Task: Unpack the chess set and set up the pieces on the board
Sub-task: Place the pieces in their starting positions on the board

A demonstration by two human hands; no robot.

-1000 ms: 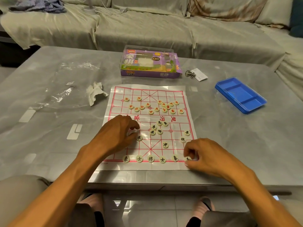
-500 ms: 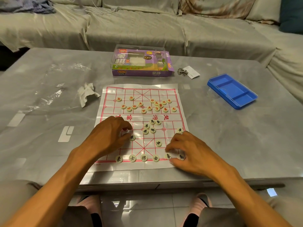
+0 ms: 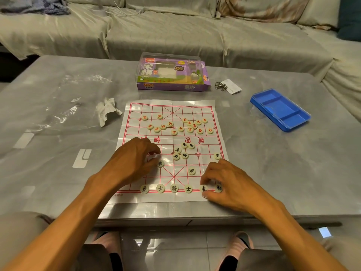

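Back-rank placement is under way on the board [image 3: 170,151], mid-surface: right hand [image 3: 228,184] fingers pinch the elephant piece [image 3: 203,188]; left hand [image 3: 134,161] fingers curl beside a chariot piece [image 3: 160,163], next for the near-left corner.

1. Box [image 3: 172,74]: large white characters 象棋 on the purple lid, left side; a small logo reading "XCR&I" or similar on the front wall, not fully legible; 象棋 repeated on the front wall, right.
2. Board sheet [image 3: 170,151]: red characters across the middle band; 界 at left and 楚 at right are legible, upside down to the camera. The lower left margin carries small print ending "3.0cm".
3. Near row of pieces [image 3: 173,188], black characters, left to right: 象, 士, 將, 士, 象, 馬.
4. Loose black pieces [image 3: 180,153]: 卒 and 馬 are legible.
5. Red pieces [image 3: 175,125]: characters too small to read reliably.
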